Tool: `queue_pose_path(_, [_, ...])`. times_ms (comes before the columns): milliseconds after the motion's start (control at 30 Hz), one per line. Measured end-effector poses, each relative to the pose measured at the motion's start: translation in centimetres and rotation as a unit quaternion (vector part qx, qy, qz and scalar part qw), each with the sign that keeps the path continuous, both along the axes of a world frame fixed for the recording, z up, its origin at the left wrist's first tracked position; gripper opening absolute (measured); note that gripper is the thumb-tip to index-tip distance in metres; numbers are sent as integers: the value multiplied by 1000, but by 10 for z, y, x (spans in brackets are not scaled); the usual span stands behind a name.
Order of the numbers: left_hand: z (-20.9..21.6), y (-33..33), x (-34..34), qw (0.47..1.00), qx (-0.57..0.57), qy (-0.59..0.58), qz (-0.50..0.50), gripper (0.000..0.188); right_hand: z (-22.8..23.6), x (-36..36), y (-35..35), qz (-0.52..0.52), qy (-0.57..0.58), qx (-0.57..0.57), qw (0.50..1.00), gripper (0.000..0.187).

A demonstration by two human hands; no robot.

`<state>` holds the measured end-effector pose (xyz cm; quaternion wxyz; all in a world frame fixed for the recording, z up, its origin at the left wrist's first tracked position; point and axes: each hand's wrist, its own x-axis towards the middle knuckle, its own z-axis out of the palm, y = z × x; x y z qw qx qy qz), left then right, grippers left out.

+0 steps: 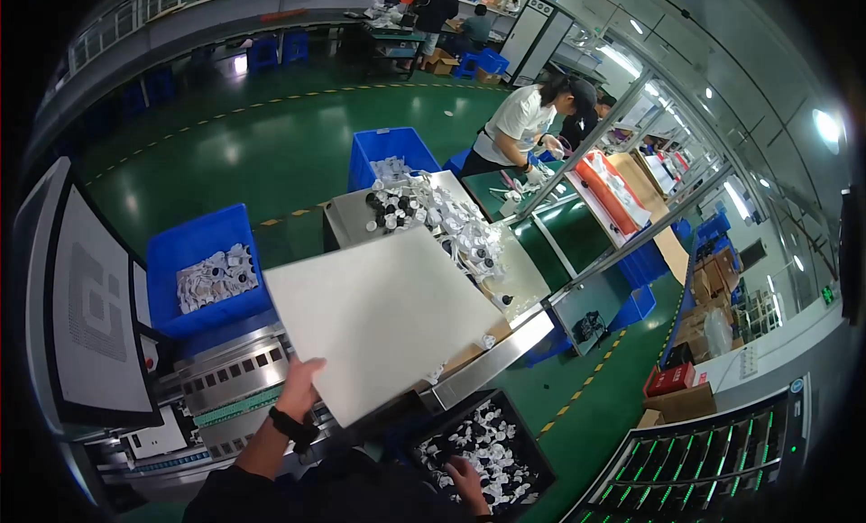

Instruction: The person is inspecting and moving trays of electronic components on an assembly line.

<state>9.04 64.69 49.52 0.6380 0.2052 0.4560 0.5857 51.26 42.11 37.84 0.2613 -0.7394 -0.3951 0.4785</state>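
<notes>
My left hand (299, 388), a dark band on its wrist, is closed on the lower left edge of a large flat white board (388, 316). The board is tilted and hides part of the worktop behind it. Low in the view, my right hand (465, 483) hovers over a black bin (541, 464) with its fingers apart, and nothing shows in them. Many small white and black parts (492, 433) lie loose in that bin. Beyond the board, a heap of similar white and black parts (451, 221) covers the metal worktop (523, 270).
Blue bins (162, 252) with white parts stand to the left and behind the worktop. A monitor (95, 298) rises at the far left beside a metal machine track (234, 388). At the right are a rack with green lights (695, 460) and a metal frame. Another person (523, 126) works beyond.
</notes>
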Motion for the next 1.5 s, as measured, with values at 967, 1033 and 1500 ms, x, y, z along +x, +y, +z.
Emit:
queue_pose_path(967, [-56,-162,175,926,-254,-112,-256,36,78,102,-98,-207,399,-28,893,56])
queue_pose_path(1033, [-49,-177,184,930,-218,20,-295,36,50,110,-121,-217,393,-49,892,52])
queue_pose_path(1500, [-123,-255,216,881,-278,126,-363,33,-50,145,-218,-237,261,-40,935,41])
